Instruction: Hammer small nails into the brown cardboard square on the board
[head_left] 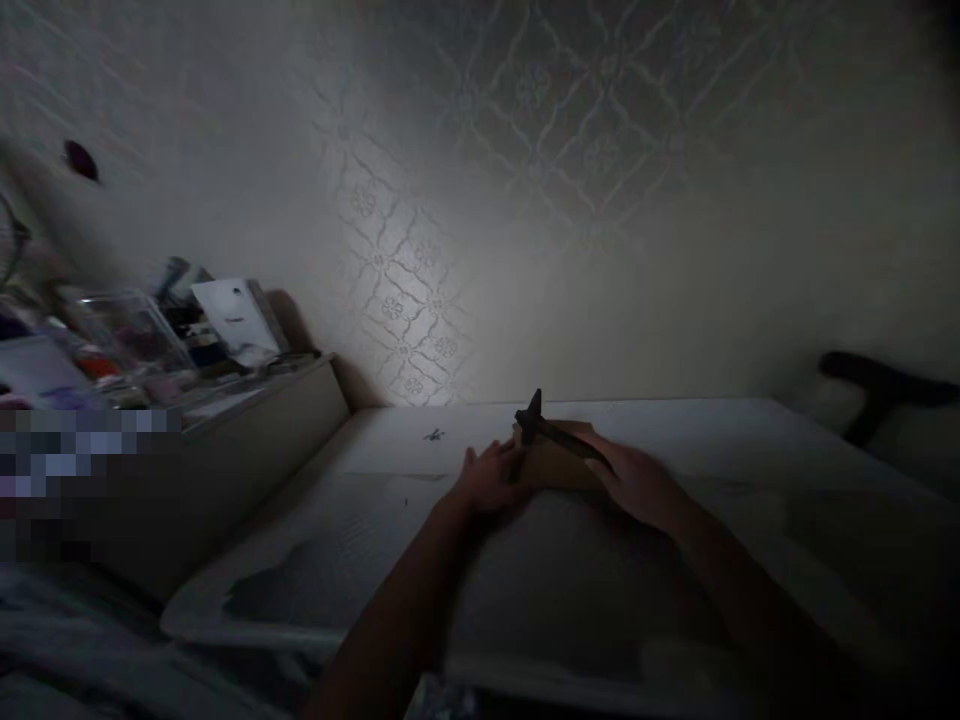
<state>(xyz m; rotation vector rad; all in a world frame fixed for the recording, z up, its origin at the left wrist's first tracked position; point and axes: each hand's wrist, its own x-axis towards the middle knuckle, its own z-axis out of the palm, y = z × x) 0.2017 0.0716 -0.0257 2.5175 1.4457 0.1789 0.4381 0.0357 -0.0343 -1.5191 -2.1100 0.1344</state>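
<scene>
A dark hammer [574, 440] is in my right hand [637, 485], whose fingers are closed around its handle. The hammer's head is raised over the left end of a brown block [559, 468], possibly wood, which rests on the white table. At the block's left side, my left hand [491, 480] grips its edge. In the dim light I cannot make out whether a small item is also between the left fingers. To the left, a small heap of dark, thin pieces like nails [434, 435] lies on the table.
The white table [660, 412] meets a patterned wall [525, 250] at the back. On the left, a cabinet [262, 440] carries a white box [236, 318], a clear case [135, 330] and clutter. A dark T-shaped object [881, 385] stands at the right.
</scene>
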